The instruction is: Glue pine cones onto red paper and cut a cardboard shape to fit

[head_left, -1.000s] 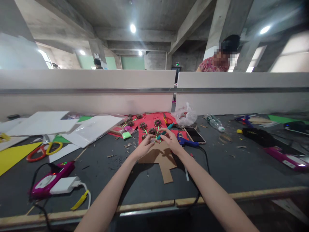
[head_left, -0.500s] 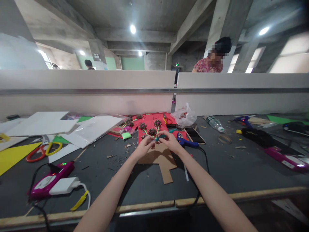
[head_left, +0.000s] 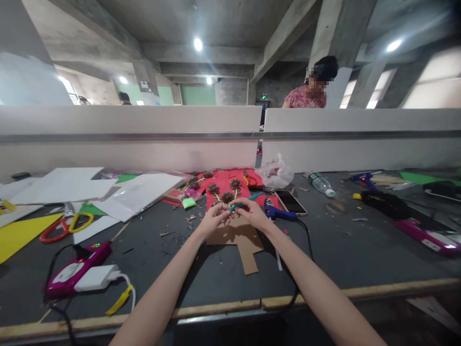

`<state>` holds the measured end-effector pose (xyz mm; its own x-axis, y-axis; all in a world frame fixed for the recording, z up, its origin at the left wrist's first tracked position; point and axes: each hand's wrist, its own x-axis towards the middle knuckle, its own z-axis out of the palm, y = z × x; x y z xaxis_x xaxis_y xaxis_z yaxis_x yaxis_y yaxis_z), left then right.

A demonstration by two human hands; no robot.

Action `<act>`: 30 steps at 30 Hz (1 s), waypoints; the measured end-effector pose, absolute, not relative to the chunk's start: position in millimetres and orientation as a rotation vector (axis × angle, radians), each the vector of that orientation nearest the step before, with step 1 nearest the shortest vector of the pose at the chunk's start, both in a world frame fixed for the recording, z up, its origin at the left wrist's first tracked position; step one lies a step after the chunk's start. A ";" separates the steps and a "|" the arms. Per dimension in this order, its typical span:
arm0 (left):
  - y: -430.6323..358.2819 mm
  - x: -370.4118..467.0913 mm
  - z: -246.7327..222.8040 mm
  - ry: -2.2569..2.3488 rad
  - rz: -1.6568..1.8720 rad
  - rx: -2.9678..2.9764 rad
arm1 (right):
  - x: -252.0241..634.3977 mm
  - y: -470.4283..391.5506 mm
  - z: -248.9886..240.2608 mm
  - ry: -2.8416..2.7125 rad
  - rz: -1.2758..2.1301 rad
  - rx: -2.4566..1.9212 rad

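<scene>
Both my hands meet over a brown cardboard piece (head_left: 234, 234) at the middle of the table. My right hand (head_left: 251, 211) is closed around a teal tool (head_left: 255, 196), perhaps pliers or tweezers. Close beside it, my left hand (head_left: 214, 217) is pinched at the tool's near end; what its fingertips hold is too small to name. Just beyond the hands lies red paper (head_left: 224, 179) bearing pinecone flowers (head_left: 227, 197) with green stems. A blue glue gun (head_left: 279, 211) rests right of my right hand.
A phone (head_left: 291, 202), plastic bag (head_left: 275, 173) and bottle (head_left: 321, 184) lie to the right. Scissors (head_left: 54, 230), white sheets (head_left: 142, 194) and a purple power strip (head_left: 77, 271) are at left. A white partition (head_left: 144, 120) runs behind; a person (head_left: 306, 97) is beyond it.
My hands have shifted slightly, and the teal tool's angle has changed a little. The person beyond the partition has moved slightly left.
</scene>
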<state>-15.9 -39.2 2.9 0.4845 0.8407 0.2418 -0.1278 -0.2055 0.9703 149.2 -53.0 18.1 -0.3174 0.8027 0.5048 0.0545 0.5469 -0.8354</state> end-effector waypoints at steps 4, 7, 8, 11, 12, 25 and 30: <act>-40.2 -15.8 3.0 0.631 1.011 1.502 | 148.3 -54.4 20.5 -1.762 0.927 -0.689; -43.0 -14.3 5.3 0.591 1.037 1.457 | 147.9 -54.8 21.5 -1.768 0.958 -0.680; -44.0 -13.6 6.0 0.582 1.047 1.444 | 147.7 -54.8 21.4 -1.768 0.961 -0.680; -45.9 -11.1 8.2 0.587 1.063 1.436 | 147.4 -54.7 20.1 -1.776 0.939 -0.701; -46.1 -10.4 9.2 0.600 1.072 1.439 | 147.5 -54.6 19.5 -1.784 0.915 -0.723; -18.6 -55.3 10.9 1.716 1.240 1.949 | 181.5 -49.0 28.8 -1.864 -0.189 -1.590; -15.7 -61.6 1.6 2.195 0.743 2.058 | 185.7 -49.4 25.9 -2.254 -0.296 -1.750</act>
